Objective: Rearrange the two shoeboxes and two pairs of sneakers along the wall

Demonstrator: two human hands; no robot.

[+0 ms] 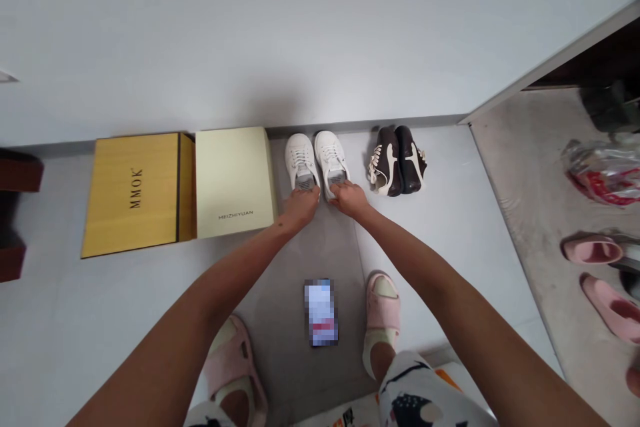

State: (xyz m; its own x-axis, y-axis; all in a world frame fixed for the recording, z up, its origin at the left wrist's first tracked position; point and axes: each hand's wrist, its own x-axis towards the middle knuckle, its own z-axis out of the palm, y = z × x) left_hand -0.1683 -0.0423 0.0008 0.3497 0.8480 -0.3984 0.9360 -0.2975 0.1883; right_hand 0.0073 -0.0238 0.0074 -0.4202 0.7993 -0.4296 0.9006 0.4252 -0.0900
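On the floor (440, 227), your left hand (300, 205) pinches the left sneaker (300, 159), your right hand (350, 199) the right sneaker (330, 153), cream box (234, 180) left of your grip.

two white lace-up sneakers stand as a pair, upright on their soles, side by side and nearly touching, toes pointing at the wall (300, 47) and heels toward the person. the left white sneaker (301, 159) sits just beside a cream shoebox (234, 180); the right white sneaker (330, 153) angles slightly outward, near a dark brown pair (397, 160). both have white laces tied and grey insoles showing at the openings. the left hand (300, 207) closes on the left heel, the right hand (350, 199) on the right heel.
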